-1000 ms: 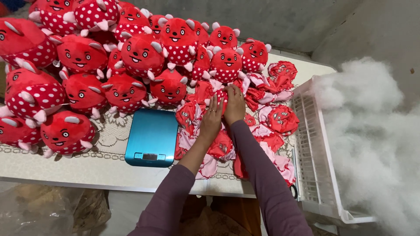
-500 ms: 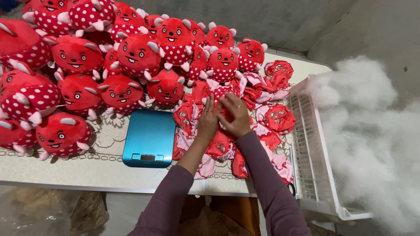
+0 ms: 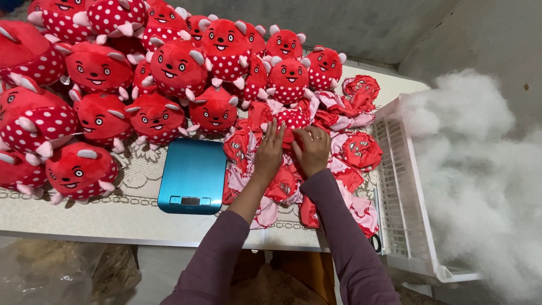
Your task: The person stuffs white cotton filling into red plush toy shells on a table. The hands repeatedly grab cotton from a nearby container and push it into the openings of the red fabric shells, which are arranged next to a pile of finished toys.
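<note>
— What changed since a second ago?

— Your left hand (image 3: 270,153) and right hand (image 3: 311,150) have drawn back toward you, nearer the blue scale (image 3: 192,175).

— Anything hidden?

— Your palms cover the unstuffed red toy skin (image 3: 293,120) (part of a flat heap), so whether your fingers pinch it, I cannot tell; it lies directly beneath both hands, right of the scale.
</note>
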